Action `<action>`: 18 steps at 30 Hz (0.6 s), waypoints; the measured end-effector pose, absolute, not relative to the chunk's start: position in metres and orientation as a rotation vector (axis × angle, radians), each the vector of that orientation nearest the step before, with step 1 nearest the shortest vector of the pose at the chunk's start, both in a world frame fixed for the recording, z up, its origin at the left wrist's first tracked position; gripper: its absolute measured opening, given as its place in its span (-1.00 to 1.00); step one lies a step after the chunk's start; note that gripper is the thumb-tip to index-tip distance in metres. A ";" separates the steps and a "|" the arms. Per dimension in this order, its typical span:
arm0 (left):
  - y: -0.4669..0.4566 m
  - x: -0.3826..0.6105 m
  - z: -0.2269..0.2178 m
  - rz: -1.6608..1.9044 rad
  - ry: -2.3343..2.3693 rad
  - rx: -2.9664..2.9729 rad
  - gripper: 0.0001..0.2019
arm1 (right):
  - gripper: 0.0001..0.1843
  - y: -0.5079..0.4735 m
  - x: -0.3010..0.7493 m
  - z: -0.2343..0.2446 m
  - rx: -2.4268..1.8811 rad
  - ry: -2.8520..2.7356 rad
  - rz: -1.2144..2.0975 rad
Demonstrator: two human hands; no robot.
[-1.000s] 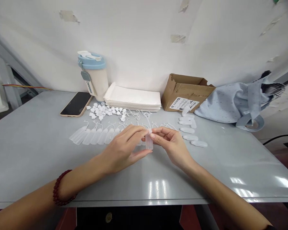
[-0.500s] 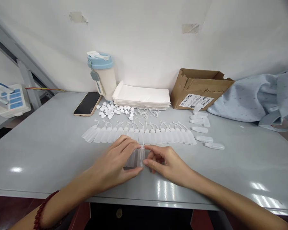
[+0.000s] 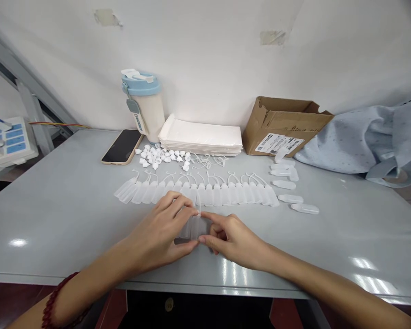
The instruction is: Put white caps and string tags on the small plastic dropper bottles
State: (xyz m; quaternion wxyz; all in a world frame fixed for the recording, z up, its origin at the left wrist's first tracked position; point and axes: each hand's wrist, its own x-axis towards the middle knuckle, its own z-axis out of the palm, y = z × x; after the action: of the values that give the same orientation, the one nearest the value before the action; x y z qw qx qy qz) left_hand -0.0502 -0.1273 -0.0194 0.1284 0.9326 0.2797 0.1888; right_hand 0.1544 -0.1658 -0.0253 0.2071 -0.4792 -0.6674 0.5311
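Both hands meet low over the grey table [image 3: 71, 228], near its front edge. My left hand [image 3: 160, 233] and my right hand [image 3: 231, 237] pinch a small clear plastic bottle [image 3: 195, 226] from either side, its thin tip pointing away from me. A second clear bottle seems to lie beside it under the left fingers. Behind the hands runs a row of several like bottles with capped tips [image 3: 198, 192]. Loose bottles without tips [image 3: 289, 192] lie to the right. A heap of small white caps [image 3: 159, 157] sits farther back.
At the back stand a blue-lidded tumbler [image 3: 142, 105], a phone [image 3: 121, 146] lying flat, a stack of white padded envelopes [image 3: 202, 137] and an open cardboard box [image 3: 284, 125]. A light blue cloth bag [image 3: 366, 137] lies at the right. A device with blue buttons [image 3: 7, 139] sits off the left edge.
The hands have come down from in front of the row to the table near the front edge, still holding the bottle. The view shifted left and slightly closer.
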 end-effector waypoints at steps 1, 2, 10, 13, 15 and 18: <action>-0.127 -0.051 -0.020 0.545 0.814 2.719 -0.74 | -0.41 -0.166 0.154 -0.025 -1.333 -1.861 1.478; -0.126 -0.052 -0.020 0.542 0.817 2.726 -0.73 | -0.40 -0.165 0.154 -0.025 -1.332 -1.860 1.481; -0.125 -0.054 -0.020 0.490 0.821 2.752 -0.72 | -0.33 -0.165 0.155 -0.026 -1.344 -1.848 1.511; -0.125 -0.054 -0.019 0.489 0.812 2.757 -0.72 | -0.31 -0.165 0.156 -0.026 -1.351 -1.847 1.522; -0.125 -0.054 -0.019 0.484 0.820 2.756 -0.72 | -0.33 -0.164 0.157 -0.025 -1.361 -1.855 1.499; -0.124 -0.053 -0.020 0.467 0.839 2.757 -0.72 | -0.37 -0.164 0.158 -0.024 -1.375 -1.868 1.455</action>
State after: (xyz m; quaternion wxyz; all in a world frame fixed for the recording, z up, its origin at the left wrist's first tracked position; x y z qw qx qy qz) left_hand -0.0531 -0.1244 -0.0195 0.1110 0.9385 0.2856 0.1591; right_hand 0.1577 -0.1640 -0.0239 0.2001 -0.4920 -0.6684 0.5207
